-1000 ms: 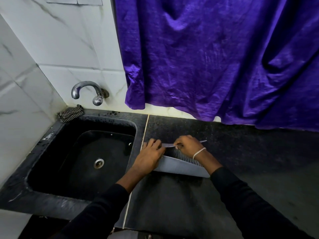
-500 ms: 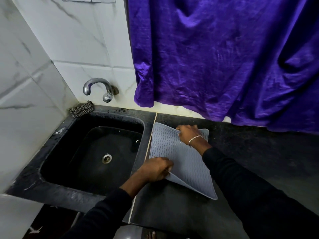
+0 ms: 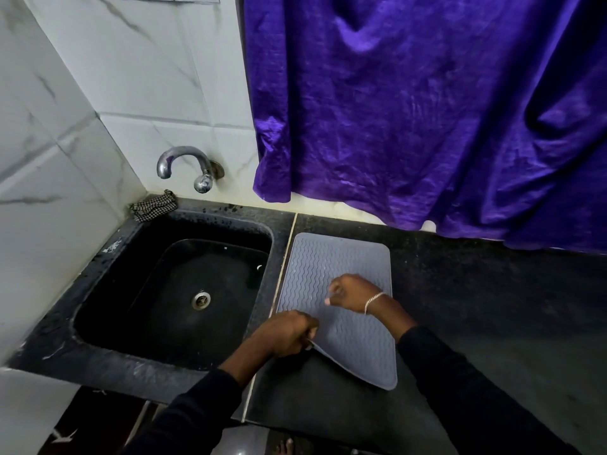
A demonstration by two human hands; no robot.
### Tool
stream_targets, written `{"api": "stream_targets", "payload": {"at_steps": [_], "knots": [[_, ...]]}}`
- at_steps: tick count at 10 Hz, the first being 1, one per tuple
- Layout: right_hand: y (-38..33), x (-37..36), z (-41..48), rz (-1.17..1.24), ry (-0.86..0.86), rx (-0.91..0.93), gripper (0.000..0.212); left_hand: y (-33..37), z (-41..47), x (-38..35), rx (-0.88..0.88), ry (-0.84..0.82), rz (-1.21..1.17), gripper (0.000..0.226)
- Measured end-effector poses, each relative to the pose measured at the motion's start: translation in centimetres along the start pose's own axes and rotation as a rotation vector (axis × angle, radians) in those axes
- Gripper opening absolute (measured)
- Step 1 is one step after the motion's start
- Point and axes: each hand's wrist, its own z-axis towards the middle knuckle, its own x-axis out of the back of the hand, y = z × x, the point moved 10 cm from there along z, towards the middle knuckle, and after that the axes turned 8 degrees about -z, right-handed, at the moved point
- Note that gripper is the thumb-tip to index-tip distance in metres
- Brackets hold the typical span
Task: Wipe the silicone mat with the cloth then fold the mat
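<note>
The grey silicone mat (image 3: pixel 338 267), ribbed with wavy lines, lies spread open on the black counter (image 3: pixel 492 323) just right of the sink. My left hand (image 3: pixel 289 333) grips the mat's near-left edge, and that edge is lifted slightly off the counter. Over the middle of the mat is my right hand (image 3: pixel 353 293), its fingers curled, with nothing seen in it. A black-and-white checked cloth (image 3: pixel 153 206) lies bunched at the sink's back-left corner, away from both hands.
A black sink (image 3: pixel 184 290) with a metal drain sits left of the mat, under a wall tap (image 3: pixel 184 164). A purple curtain (image 3: pixel 427 110) hangs over the counter's back edge. White marble tiles cover the walls at left.
The mat went from folded to spread flat. My right hand carried the far edge back, let go and drew towards the mat's middle. My left hand stayed on the near-left edge.
</note>
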Motion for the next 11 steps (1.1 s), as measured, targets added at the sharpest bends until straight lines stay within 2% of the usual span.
{"api": "stream_targets", "payload": {"at_steps": [1, 3, 6, 8, 9, 10, 11], "knots": [[0.2, -4.4, -2.6, 0.029, -0.099, 0.034, 0.029, -0.8, -0.1, -0.8, 0.023, -0.016, -0.013, 0.016], [1.2, -11.0, -6.1, -0.056, -0.21, 0.045, 0.028, -2.0, -0.7, -2.7, 0.083, -0.072, -0.037, 0.012], [1.2, -13.3, -6.4, -0.131, -0.185, 0.033, 0.022, -2.2, -1.6, -4.7, 0.104, -0.148, 0.008, 0.013], [1.0, -13.2, -6.7, -0.059, -0.186, 0.022, 0.018, -2.0, -1.9, -5.7, 0.092, -0.212, 0.017, 0.013], [1.2, -11.2, -6.8, 0.002, -0.054, 0.033, 0.014, -2.1, -1.8, -5.2, 0.101, -0.195, -0.027, 0.02], [1.9, -8.3, -6.9, -0.01, 0.119, -0.009, 0.023, -1.7, -1.2, -3.1, 0.06, -0.071, 0.025, 0.029], [2.4, -4.7, -6.9, -0.015, 0.323, -0.023, 0.037, -1.1, 0.0, 0.3, 0.001, 0.123, 0.104, 0.042]]}}
